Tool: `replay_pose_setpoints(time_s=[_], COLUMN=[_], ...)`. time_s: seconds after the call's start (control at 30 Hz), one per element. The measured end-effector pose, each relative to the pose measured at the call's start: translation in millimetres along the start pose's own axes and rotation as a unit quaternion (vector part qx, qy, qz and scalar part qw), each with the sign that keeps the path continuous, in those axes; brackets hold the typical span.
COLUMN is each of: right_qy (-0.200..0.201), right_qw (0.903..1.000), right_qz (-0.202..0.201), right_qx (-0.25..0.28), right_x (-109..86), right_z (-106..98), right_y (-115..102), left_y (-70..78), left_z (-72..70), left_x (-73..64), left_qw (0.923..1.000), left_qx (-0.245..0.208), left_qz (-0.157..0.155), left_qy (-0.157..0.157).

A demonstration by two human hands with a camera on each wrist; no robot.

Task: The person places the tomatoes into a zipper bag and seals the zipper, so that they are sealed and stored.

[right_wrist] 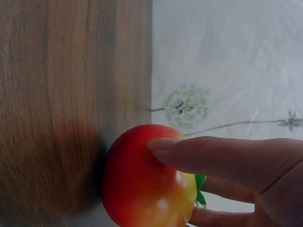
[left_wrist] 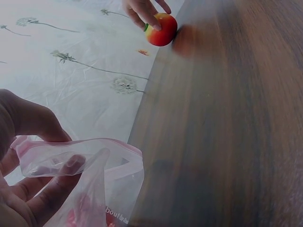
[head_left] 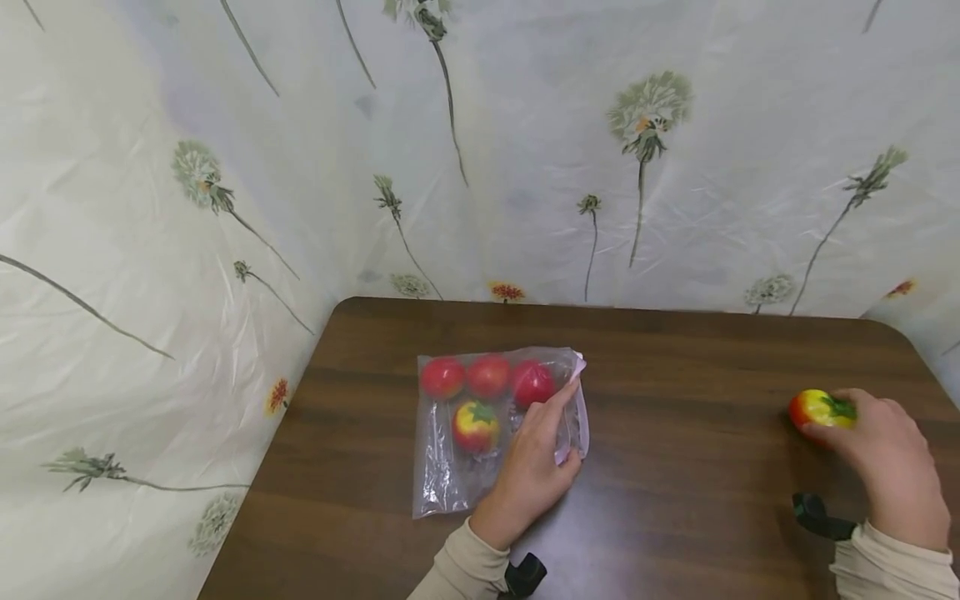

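A clear plastic zip bag [head_left: 438,487] with a pink-edged mouth lies on the table, several round fruits inside. Three of them are red, like the red fruit [head_left: 488,375] at the top; the other is a red-and-yellow fruit [head_left: 476,427] with a green leafy crown. My left hand [head_left: 534,462] holds the bag by its right-hand mouth, which gapes between thumb and fingers in the left wrist view. Far to the right, my right hand [head_left: 892,458] grips another red-and-yellow fruit [right_wrist: 142,179] with thumb and fingers. Whether that fruit touches the tabletop, I cannot tell.
The brown wooden table [head_left: 675,375] has rounded back corners. Behind it and on the left hangs a pale covering [head_left: 525,167] printed with dandelions. A black wrist strap piece [head_left: 525,575] sits by the left sleeve, and a similar black piece [head_left: 821,517] by the right.
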State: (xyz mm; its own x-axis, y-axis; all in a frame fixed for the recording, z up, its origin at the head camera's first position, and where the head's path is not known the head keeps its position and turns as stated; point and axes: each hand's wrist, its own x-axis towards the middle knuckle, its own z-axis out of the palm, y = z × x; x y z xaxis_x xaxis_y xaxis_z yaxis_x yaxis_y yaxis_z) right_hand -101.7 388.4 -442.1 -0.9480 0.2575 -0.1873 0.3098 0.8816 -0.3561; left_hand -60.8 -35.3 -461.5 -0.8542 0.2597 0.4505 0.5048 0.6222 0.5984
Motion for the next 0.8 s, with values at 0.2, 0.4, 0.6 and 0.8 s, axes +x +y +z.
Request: replay_pose_setpoints(time_s=[0.2, 0.4, 0.6, 0.8], right_qy=[-0.005, 0.003, 0.021, -0.026], right_qw=[0.9999, 1.0000, 0.9942, 0.9600], right_qz=[0.008, 0.005, -0.103, -0.233], right_qx=[0.008, 0.004, 0.023, 0.154], right_x=[-3.9, -6.0, -0.4, -13.8], right_z=[1.0, -0.3, 4.9, 20.4], right_y=[-6.1, -10.8, -21.9, -75.2], left_y=[-0.6, 0.7, 1.4, 2.2], left_z=[-1.5, -3.0, -4.3, -5.4], left_x=[-0.4, 0.0, 0.9, 0.6], left_qw=[1.0000, 1.0000, 1.0000, 0.9999], left_qx=[-0.006, -0.003, -0.002, -0.001], left_qz=[-0.002, -0.002, 0.002, -0.009], left_qy=[-0.002, 0.000, 0.000, -0.007])
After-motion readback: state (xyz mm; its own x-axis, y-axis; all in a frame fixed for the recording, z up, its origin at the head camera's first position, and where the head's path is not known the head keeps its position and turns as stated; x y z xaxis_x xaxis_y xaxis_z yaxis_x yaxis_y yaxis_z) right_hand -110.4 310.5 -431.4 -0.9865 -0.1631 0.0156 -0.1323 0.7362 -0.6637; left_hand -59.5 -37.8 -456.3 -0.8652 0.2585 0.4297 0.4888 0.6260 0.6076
